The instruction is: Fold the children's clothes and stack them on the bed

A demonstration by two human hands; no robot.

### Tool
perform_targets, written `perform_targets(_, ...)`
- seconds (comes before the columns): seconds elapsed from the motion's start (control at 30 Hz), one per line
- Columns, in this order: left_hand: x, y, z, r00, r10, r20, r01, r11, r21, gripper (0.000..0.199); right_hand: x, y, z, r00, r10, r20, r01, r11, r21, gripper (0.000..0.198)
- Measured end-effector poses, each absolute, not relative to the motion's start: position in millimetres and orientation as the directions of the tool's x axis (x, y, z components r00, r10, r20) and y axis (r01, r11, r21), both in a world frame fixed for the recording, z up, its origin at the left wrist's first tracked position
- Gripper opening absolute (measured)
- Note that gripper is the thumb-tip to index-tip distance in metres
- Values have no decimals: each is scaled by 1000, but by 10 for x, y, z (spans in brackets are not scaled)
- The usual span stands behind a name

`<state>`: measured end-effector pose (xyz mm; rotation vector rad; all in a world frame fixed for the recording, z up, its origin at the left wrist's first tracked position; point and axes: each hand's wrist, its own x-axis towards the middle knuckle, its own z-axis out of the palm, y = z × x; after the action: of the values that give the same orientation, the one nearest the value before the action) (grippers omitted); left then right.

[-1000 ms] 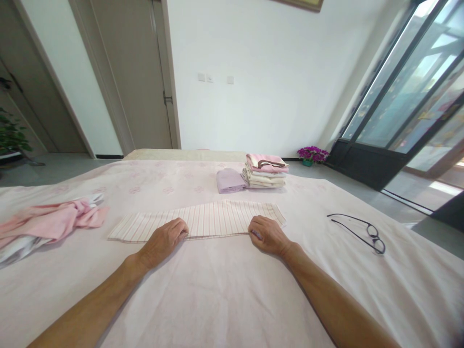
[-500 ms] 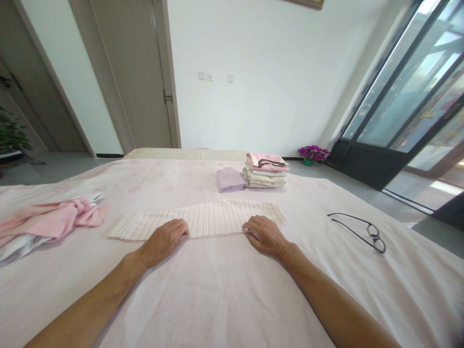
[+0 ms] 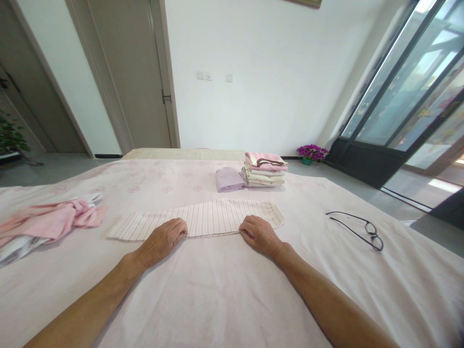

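A pair of white pants with pinkish stripes [image 3: 210,217] lies folded lengthwise into a long flat strip across the bed. My left hand [image 3: 167,240] is closed on its near edge, left of the middle. Farther right, my right hand [image 3: 259,236] pinches the same edge with curled fingers. The fingertips of both hands are partly hidden behind the knuckles. Beyond the pants sit a folded lilac cloth [image 3: 229,180] and, touching it, a neat stack of folded clothes [image 3: 265,170] with a pink piece on top.
Crumpled pink and white clothes [image 3: 54,222] lie at the left. Black-framed eyeglasses [image 3: 373,232] rest at the right with their temples open. Everything lies on a pale pink sheet [image 3: 217,299]. Purple flowers [image 3: 312,152] stand on the floor beyond.
My right hand has slid slightly left along the near edge. My left hand and the striped pants stay almost in place; the view has shifted a little.
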<state>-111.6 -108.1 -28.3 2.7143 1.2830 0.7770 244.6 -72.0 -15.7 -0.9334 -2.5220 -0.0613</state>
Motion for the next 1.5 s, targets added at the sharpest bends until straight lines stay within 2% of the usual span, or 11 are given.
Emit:
perform_targets(0.2, -1120, -1091, -275, 538, 728, 425, 710, -663, 239, 16, 2450, -718, -171, -648, 616, 448, 618, 769, -162, 13)
perform_targets(0.83, -1135, -1080, -262, 588, 715, 378, 703, -683, 198, 15, 2463, -719, -167, -686, 597, 416, 595, 789, -152, 12)
perform_targets(1.03, -1116, -1113, -203, 577, 728, 371, 701, -674, 234, 12, 2475, -722, -151, -715, 578, 394, 565, 809, -162, 18)
perform_targets(1.17, -1125, -1106, -208, 556, 742, 375, 695, -662, 280, 19, 2491, -709, -184, -702, 584, 407, 577, 802, -156, 17)
perform_targets(1.27, -1166, -1066, -261, 465, 799, 382, 691, -597, 408, 28, 2510, -681, -208, -618, 620, 483, 640, 754, -147, 19)
perform_targets(1.4, -1267, -990, -360, 177, 913, 368, 652, -389, 651, 36, 2600, -589, -264, -542, 690, 479, 774, 632, -35, 39)
perform_targets(1.47, -1317, -956, -394, 48, 914, 404, 685, -324, 653, 36, 2683, -526, -314, -513, 736, 442, 829, 559, 32, 45)
perform_targets(1.5, -1337, -942, -405, 18, 900, 435, 735, -307, 605, 36, 2730, -494, -343, -496, 755, 429, 850, 524, 62, 46)
